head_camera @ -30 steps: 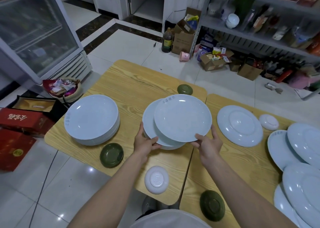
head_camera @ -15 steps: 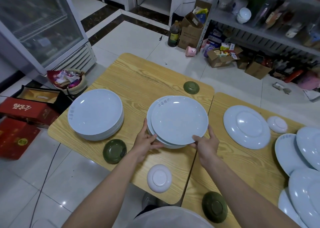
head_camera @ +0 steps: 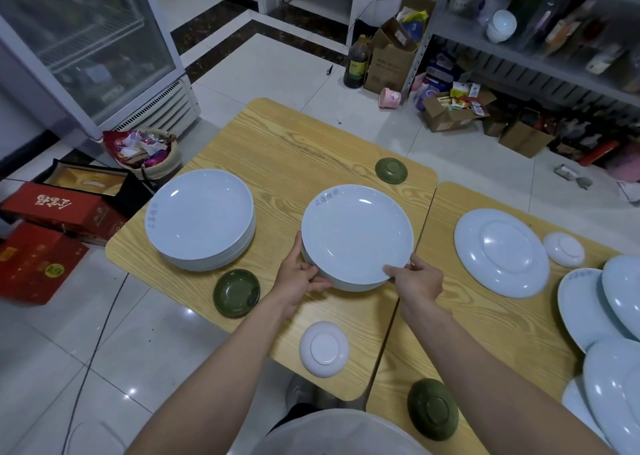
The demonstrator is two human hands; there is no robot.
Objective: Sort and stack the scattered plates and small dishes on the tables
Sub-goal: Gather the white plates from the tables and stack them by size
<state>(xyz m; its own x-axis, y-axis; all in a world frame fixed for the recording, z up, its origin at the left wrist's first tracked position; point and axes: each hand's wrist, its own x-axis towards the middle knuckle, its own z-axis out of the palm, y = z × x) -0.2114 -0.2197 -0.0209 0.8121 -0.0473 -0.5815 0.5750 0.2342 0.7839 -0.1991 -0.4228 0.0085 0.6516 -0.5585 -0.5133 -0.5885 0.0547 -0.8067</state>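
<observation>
Between the 2 hands, a stack of white plates (head_camera: 356, 236) sits on the left table (head_camera: 294, 143), close to the seam with the right table (head_camera: 450, 208). Its top plate lies face up, with faint blue lettering on the far-left rim. The left hand (head_camera: 298, 274) clasps the stack's near-left edge, forefinger running up the side and thumb curved along the near rim. The right hand (head_camera: 419, 278) pinches the near-right edge, thumb on top of the rim and fingers tucked at the side. How many plates it has hold of cannot be told.

Left of the left hand, and apart from the gripped stack, stands a second stack (head_camera: 199, 217) of white plates, face up and taller. Just left of the left wrist lies a green dish (head_camera: 236, 292), face up. Between the 2 forearms, nearer the person, a small white dish (head_camera: 324, 349) rests upside down. Beyond the gripped stack, at the table's far edge, a far green dish (head_camera: 391, 170) is also upside down.

Right of the right hand, on the right table, a large white plate (head_camera: 501, 253) lies upside down, with a little white dish (head_camera: 563, 249), also inverted, just beside it on the side away from the hands. Farther right, overlapping white plates (head_camera: 581, 302) lie face up to the frame's edge. Beside the right forearm, toward the person, a near green dish (head_camera: 433, 409) sits inverted at the table's near edge.
</observation>
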